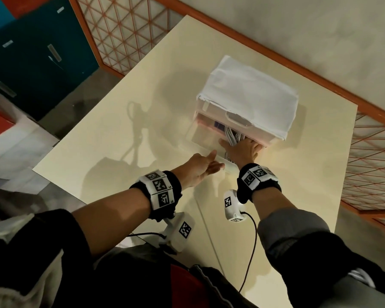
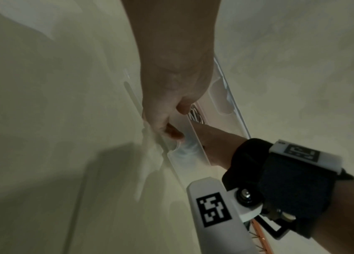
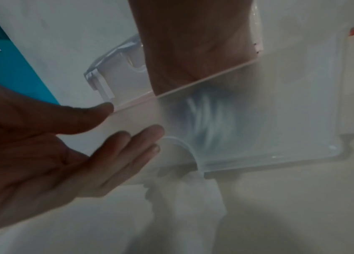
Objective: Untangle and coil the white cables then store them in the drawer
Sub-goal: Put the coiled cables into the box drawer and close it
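— Where the white cables (image 1: 232, 135) lie bunched, is that inside the drawer (image 1: 203, 138)?

— Yes. The bundle sits in the clear drawer, which stands pulled out from the bottom of a small plastic drawer unit (image 1: 256, 127). Through the frosted drawer wall, the right wrist view shows the cables only as a pale blur.

— What is the right hand (image 1: 242, 150) doing?

— It reaches down into the open drawer, on or around the cable bundle. The fingers are hidden behind the hand and the drawer wall, so I cannot tell whether they grip the cables or just press on them.

— And the left hand (image 1: 203, 166)?

— It is at the drawer's front edge. Its fingers (image 3: 128, 146) are straight and held together, lying against the front panel, thumb apart above them; nothing is pinched.

— What covers the unit?

— A white cloth (image 1: 251, 92) is draped over its top and down the sides. The upper drawer, with its handle (image 1: 238, 118), is closed.

— And around it?

— The unit stands on a cream table (image 1: 120, 130), near the far right edge. An orange metal mesh fence (image 1: 129, 30) runs behind the table, and dark teal cabinets (image 1: 36, 58) stand off to the left.
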### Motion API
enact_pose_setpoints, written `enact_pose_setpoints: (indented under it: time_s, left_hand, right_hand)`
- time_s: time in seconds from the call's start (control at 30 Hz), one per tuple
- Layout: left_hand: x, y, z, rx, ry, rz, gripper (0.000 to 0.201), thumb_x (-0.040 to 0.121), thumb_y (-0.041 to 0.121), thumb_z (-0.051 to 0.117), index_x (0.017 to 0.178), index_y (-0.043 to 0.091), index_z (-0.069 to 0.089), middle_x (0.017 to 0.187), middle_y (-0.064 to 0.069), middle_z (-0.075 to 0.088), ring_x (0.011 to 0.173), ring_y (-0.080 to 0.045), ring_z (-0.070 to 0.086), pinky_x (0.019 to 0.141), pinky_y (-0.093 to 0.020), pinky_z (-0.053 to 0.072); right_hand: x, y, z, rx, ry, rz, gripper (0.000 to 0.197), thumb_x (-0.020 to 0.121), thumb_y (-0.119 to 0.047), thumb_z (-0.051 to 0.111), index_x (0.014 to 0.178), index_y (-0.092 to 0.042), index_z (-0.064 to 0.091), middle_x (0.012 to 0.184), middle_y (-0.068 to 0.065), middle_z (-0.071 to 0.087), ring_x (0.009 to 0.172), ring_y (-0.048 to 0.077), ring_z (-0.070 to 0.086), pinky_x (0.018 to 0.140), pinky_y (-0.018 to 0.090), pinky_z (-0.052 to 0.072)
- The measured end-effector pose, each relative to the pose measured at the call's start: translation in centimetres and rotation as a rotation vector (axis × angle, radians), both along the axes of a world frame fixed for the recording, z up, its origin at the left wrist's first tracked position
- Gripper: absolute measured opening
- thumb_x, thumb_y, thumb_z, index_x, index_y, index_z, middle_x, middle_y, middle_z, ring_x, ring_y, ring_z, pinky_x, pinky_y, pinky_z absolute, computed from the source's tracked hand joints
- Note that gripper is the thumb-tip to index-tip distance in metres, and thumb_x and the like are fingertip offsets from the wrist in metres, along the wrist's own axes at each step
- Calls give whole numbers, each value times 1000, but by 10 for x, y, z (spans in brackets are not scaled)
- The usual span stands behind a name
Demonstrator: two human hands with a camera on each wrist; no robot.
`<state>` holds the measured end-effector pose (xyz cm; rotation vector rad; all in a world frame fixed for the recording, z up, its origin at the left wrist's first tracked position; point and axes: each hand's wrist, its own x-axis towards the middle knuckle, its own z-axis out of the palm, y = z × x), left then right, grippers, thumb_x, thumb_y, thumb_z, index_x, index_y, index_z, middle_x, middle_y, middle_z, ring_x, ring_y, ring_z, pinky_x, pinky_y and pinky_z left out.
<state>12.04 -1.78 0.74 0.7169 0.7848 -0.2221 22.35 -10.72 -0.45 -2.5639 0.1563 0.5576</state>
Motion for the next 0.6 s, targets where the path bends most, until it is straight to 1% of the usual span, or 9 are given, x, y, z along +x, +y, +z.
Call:
enact_pose_setpoints:
  time_s: [0.1,0.17,0.23,0.33,0.37,0.43,0.47,0.53,0.6]
  left_hand:
    - [1,-1,-1,-1,-1,13,30,95,21,51,84,-7,53,56,-9,70,52,-9,68,57,-15,57]
    - [2,-1,-1,-5,-11,19,31,95,21,51,85,-8,54,57,-10,70,52,-9,68,57,-15,57]
    - [3,0,-1,-15,-16,34,32,95,22,52,89,-10,55,63,-13,71,54,-11,69,57,-16,57]
    - [7,1,-2,-45,-21,77,36,94,20,52,107,-13,48,84,-22,63,56,-15,71,57,-19,58]
    - [8,0,-3,-44,-23,88,37,94,20,52,110,-13,46,88,-22,60,57,-16,71,58,-19,58]
    - [12,-2,-6,-29,-34,72,32,95,20,51,103,-11,48,90,-21,57,61,-16,71,62,-20,59]
    - [14,-3,-6,-25,-43,58,31,96,21,49,99,-10,50,90,-20,57,66,-17,71,65,-20,59]
    - [20,-4,-7,-3,-50,39,32,96,21,48,100,-10,52,91,-19,58,76,-19,68,70,-20,59]
    - [28,-4,-6,26,-48,34,32,97,22,48,93,-9,53,86,-18,58,75,-18,68,71,-20,58]
  right_hand:
    - [1,-2,2,33,17,10,114,73,-58,69,148,2,7,158,21,3,146,36,-2,118,47,10]
    - [3,-5,7,67,39,33,113,71,-65,66,147,2,17,157,21,12,146,34,7,118,43,11]
    - [3,-9,17,127,59,56,106,67,-68,67,143,-2,33,151,18,33,141,31,27,116,40,21]
    - [-9,-21,37,307,65,86,79,69,-52,77,131,-11,50,131,6,57,120,22,52,102,33,41]
    - [-15,-25,44,358,44,108,74,69,-47,79,130,-15,52,128,2,59,116,19,54,96,29,43]
    - [-27,-37,55,347,-38,163,69,71,-42,79,130,-15,53,124,-1,59,112,16,55,86,20,39]
    - [-34,-44,60,301,-83,179,68,74,-40,77,131,-13,51,124,0,57,115,17,53,85,18,37]
    - [-50,-61,67,215,-150,176,66,79,-37,73,134,-9,49,133,8,53,125,23,48,96,22,35]
    - [-68,-81,71,193,-200,181,58,80,-34,73,129,-8,54,132,10,54,122,23,52,99,22,35]
